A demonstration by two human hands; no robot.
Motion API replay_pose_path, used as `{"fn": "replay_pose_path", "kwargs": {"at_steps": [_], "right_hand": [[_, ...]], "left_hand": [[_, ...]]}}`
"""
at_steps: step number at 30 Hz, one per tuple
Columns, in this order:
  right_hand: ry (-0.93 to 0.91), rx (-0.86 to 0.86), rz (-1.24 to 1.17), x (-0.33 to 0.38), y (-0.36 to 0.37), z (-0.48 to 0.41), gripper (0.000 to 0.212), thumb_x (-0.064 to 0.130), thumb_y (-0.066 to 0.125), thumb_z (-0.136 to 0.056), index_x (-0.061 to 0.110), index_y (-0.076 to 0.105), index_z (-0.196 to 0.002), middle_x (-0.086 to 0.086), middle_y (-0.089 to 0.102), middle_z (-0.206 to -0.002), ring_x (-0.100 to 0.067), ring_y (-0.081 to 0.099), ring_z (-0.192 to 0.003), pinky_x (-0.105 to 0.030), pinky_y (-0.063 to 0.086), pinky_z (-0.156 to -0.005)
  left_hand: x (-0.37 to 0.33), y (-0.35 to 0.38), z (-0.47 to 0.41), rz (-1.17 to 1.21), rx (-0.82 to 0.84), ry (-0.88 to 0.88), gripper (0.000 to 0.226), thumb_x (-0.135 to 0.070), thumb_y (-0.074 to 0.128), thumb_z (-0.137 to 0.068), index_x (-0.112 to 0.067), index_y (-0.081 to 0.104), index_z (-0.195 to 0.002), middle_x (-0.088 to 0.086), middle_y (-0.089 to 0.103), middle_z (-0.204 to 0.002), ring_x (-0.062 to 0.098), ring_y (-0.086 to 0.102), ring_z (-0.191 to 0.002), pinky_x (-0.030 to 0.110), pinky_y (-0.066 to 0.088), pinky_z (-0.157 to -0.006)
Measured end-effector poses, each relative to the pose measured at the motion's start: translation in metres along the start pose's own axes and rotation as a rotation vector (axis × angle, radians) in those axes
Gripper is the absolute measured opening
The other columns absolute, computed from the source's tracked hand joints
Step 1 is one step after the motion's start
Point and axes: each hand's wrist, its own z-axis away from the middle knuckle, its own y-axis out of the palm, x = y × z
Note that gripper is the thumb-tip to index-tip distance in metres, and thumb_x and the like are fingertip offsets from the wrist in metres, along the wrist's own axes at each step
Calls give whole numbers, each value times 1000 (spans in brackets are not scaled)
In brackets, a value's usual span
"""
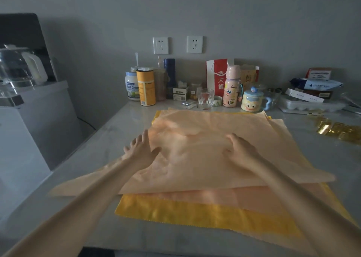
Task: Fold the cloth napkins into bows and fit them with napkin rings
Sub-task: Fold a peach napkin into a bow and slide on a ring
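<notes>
A stack of cloth napkins lies spread on the grey table. The top peach napkin [197, 139] is flat and slightly wrinkled, with more peach layers under it and a yellow napkin [185, 213] at the bottom, showing along the near edge. My left hand [141, 150] rests flat on the top napkin's left edge, fingers spread. My right hand [241, 149] presses flat on the napkin right of centre. A pile of gold napkin rings [336, 129] sits at the table's right side.
Along the back wall stand a jar [132, 86], a yellow canister [146, 87], a drinking glass [206, 98], a pink bottle [231, 86], a cartoon mug [252, 100] and boxes [312, 94]. A white appliance with a glass kettle [19, 69] stands left of the table.
</notes>
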Motion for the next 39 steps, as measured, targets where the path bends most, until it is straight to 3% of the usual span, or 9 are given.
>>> {"fn": "replay_pose_path", "kwargs": {"at_steps": [4, 9, 12, 16, 22, 27, 30, 33, 39], "right_hand": [[135, 27, 118, -44, -2, 3, 56, 48, 43, -94, 19, 32, -140, -9, 39, -143, -29, 39, -129, -39, 31, -101], [232, 58, 201, -61, -15, -4, 59, 63, 51, -83, 20, 47, -124, -4, 51, -127, -26, 45, -121, -41, 28, -99], [248, 74, -37, -69, -21, -5, 36, 49, 67, -78, 20, 46, -74, 4, 50, -74, -18, 51, -77, -36, 31, -77], [231, 91, -370, -79, -30, -5, 42, 22, 77, -73, 17, 36, -64, 2, 37, -64, -14, 36, -59, -30, 24, -56], [266, 292, -358, -95, -51, 6, 13, 12, 78, -75, 9, 65, -77, -4, 66, -76, -18, 61, -69, -22, 48, -61], [345, 427, -265, -106, -66, 17, 18, 18, 82, -70, 7, 68, -69, -2, 69, -65, -14, 64, -57, -18, 45, -47], [332, 399, -200, -106, -59, 15, 29, 34, 75, -78, 8, 63, -72, 0, 64, -72, -15, 60, -66, -21, 43, -56], [267, 280, -261, -102, -57, 11, 26, 28, 71, -82, 9, 59, -69, -2, 57, -70, -15, 52, -65, -24, 38, -56], [263, 575, -105, -104, -68, 21, 40, 30, 77, -75, 16, 45, -57, -1, 41, -55, -11, 35, -45, -18, 26, -42]], "left_hand": [[17, 12, -7, -54, 15, -30, 51, -50, 35, -95, -17, 37, -134, 7, 44, -137, 28, 39, -125, 48, 30, -101], [24, 3, -19, -88, -6, -78, 41, -49, 48, -90, -20, 48, -119, 8, 50, -119, 29, 46, -111, 43, 37, -92], [28, -4, -27, 14, -59, -134, 19, -32, 57, -86, -13, 56, -82, 7, 59, -96, 29, 54, -92, 37, 42, -81], [29, -17, -35, 132, -17, -117, 42, -23, 66, -85, -9, 41, -54, 4, 43, -61, 25, 46, -65, 26, 28, -50], [38, -30, -32, 391, 237, -78, 18, -18, 67, -87, -3, 62, -77, 5, 53, -72, 18, 47, -63, 22, 33, -50], [34, -39, -31, 572, 613, -131, 11, -4, 64, -86, 5, 66, -93, 14, 66, -81, 20, 64, -62, 26, 55, -61], [25, -31, -32, 598, 526, -154, 17, 1, 65, -84, 4, 65, -101, 15, 66, -87, 21, 63, -67, 24, 54, -62], [24, -28, -33, 666, 426, -155, 19, 1, 69, -81, 3, 65, -99, 14, 66, -82, 17, 63, -60, 19, 53, -52], [16, -36, -26, 436, 698, -104, 22, 3, 62, -85, -2, 62, -107, 6, 59, -76, 11, 53, -54, 17, 46, -52]]}}
